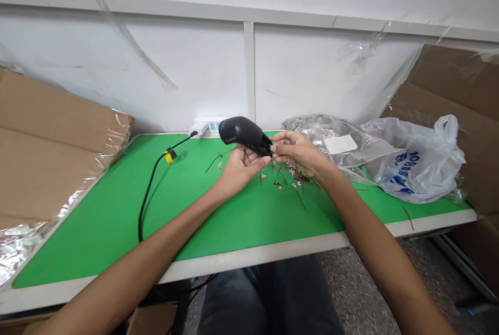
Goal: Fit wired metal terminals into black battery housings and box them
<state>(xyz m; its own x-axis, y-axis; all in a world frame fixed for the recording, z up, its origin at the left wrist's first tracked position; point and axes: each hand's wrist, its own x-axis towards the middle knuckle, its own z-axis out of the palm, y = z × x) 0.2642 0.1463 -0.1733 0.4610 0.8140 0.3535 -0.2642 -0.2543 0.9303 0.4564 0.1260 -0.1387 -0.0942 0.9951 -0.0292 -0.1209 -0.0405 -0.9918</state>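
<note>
A black rounded plastic housing (242,132) is held above the green tabletop, its wide end pointing up and left. My left hand (244,166) is closed around its lower right part from below, the thumb near the narrow open end. At that same end my right hand (294,151) pinches with thumb and fingers; whatever small piece lies between the fingertips is too hidden to name. Beneath and beside the right hand lies a pile of small metal parts (297,174), some with thin reddish-brown wires.
Clear bags of parts (317,130) and a white plastic bag (421,161) stand at the right. A black cable (150,184) with a yellow tag crosses the left side to a white adapter (199,128). Cardboard (58,143) (456,85) flanks both sides.
</note>
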